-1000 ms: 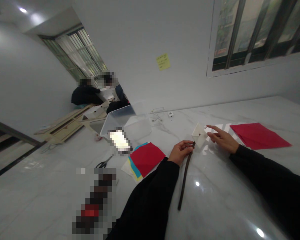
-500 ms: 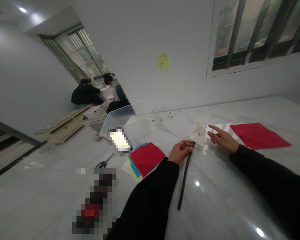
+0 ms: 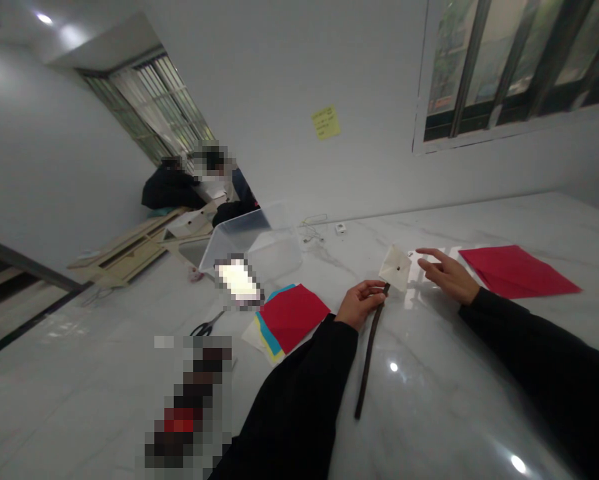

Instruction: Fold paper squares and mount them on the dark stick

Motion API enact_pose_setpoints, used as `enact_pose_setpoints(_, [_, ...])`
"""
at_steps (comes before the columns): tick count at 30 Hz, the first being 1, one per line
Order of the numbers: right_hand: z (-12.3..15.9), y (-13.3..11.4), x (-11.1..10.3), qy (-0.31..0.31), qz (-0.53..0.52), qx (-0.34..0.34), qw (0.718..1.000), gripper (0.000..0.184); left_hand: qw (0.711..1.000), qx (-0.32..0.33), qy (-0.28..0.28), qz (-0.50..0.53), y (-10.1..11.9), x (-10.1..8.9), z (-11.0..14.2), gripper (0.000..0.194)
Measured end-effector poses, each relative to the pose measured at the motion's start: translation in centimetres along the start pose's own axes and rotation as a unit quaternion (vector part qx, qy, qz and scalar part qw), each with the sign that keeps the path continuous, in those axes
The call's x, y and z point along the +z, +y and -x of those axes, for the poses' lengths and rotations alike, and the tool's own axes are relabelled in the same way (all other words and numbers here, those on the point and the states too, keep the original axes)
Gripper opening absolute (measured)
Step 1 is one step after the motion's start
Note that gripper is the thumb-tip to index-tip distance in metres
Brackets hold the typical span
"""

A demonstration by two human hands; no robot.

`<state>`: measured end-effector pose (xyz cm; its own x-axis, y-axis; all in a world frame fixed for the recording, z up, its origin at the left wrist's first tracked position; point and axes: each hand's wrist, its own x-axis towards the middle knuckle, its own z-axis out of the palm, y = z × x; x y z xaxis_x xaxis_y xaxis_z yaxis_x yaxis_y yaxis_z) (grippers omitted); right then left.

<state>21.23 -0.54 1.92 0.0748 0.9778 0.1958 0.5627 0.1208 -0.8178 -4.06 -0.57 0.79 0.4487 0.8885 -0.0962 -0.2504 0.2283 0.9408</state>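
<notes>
A white paper pinwheel [image 3: 395,267] with a dark pin at its centre sits at the top of a dark brown stick [image 3: 370,360]. Just below the pinwheel, my left hand [image 3: 360,303] pinches the stick between thumb and fingers. The stick's lower end hangs down towards me. To the right of the pinwheel is my right hand [image 3: 446,275], its index finger stretched out and thumb apart, holding nothing. A small gap shows between those fingertips and the paper.
Stacked coloured paper [image 3: 295,320], red on top, lies left of my left forearm. Black-handled scissors [image 3: 205,327] and a bright-screened phone [image 3: 239,280] lie beyond it. Farther back stands a clear plastic bin [image 3: 252,243]. Red paper [image 3: 519,272] lies at right. People sit in the background.
My right hand's fingers have shifted slightly, the lower ones curling in a little. The left hand, the stick and the pinwheel look unmoved.
</notes>
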Motion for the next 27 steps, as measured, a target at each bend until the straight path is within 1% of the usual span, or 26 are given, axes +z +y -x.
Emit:
enact_pose_setpoints(1, [0.0,0.0,-0.1,-0.002,-0.004,-0.001,1.000,0.071,1.000,-0.001,-0.001,-0.001,0.0,0.0,0.0,0.046])
enact_pose_setpoints(2, [0.0,0.0,-0.1,-0.019,0.003,0.004,1.000,0.070,1.000,-0.001,0.000,-0.001,0.0,0.0,0.0,0.046])
enact_pose_setpoints(4, [-0.1,0.1,-0.2,-0.069,0.047,0.027,0.996,0.068,1.000,0.005,0.011,0.003,-0.1,0.0,-0.1,0.045])
enact_pose_setpoints(6, [-0.2,0.2,-0.2,-0.104,0.102,0.047,0.988,0.074,1.000,0.013,0.021,0.011,-0.1,0.0,-0.1,0.044])
enact_pose_setpoints(7, [-0.2,0.2,-0.2,-0.110,0.118,0.047,0.986,0.076,1.000,0.014,0.022,0.014,-0.1,0.0,-0.1,0.044])
enact_pose_setpoints(9, [-0.3,0.2,-0.1,-0.097,0.119,0.034,0.988,0.074,1.000,0.009,0.014,0.014,-0.1,0.0,-0.2,0.045])
enact_pose_setpoints(11, [-0.3,0.0,0.0,-0.093,0.095,0.029,0.991,0.070,1.000,0.003,0.015,0.019,0.0,-0.1,-0.2,0.046])
enact_pose_setpoints(12, [-0.2,-0.2,0.1,-0.105,0.080,0.032,0.991,0.069,0.999,0.004,0.025,0.029,0.0,-0.1,-0.1,0.046])
enact_pose_setpoints(14, [0.2,-0.9,0.5,-0.162,0.037,0.034,0.986,0.065,0.996,0.014,0.055,0.061,0.3,0.0,-0.1,0.047])
enact_pose_setpoints(15, [0.6,-1.4,0.8,-0.203,0.006,0.032,0.979,0.062,0.995,0.020,0.067,0.076,0.4,0.2,0.0,0.047])
enact_pose_setpoints(17, [1.5,-2.5,1.8,-0.285,-0.068,0.022,0.956,0.055,0.994,0.027,0.070,0.081,0.6,0.5,0.2,0.048])
enact_pose_setpoints(18, [2.1,-3.1,2.3,-0.314,-0.106,0.018,0.943,0.052,0.995,0.030,0.063,0.071,0.6,0.8,0.3,0.048])
enact_pose_setpoints(20, [3.1,-4.2,3.5,-0.354,-0.170,0.001,0.920,0.048,0.998,0.034,0.048,0.038,0.5,1.2,0.4,0.048])
enact_pose_setpoints(22, [3.9,-4.8,4.4,-0.365,-0.211,0.009,0.907,0.048,0.998,0.039,0.042,0.009,0.1,1.4,0.4,0.046])
enact_pose_setpoints(24, [4.3,-5.0,5.0,-0.359,-0.236,0.027,0.903,0.048,0.998,0.042,0.042,-0.009,-0.4,1.5,0.1,0.044])
enact_pose_setpoints(26, [4.2,-4.7,5.3,-0.343,-0.255,0.045,0.903,0.048,0.996,0.045,0.072,-0.022,-0.6,1.4,-0.2,0.040])
enact_pose_setpoints(27, [4.1,-4.6,5.4,-0.333,-0.265,0.056,0.903,0.049,0.992,0.051,0.108,-0.031,-0.4,1.5,-0.2,0.038])
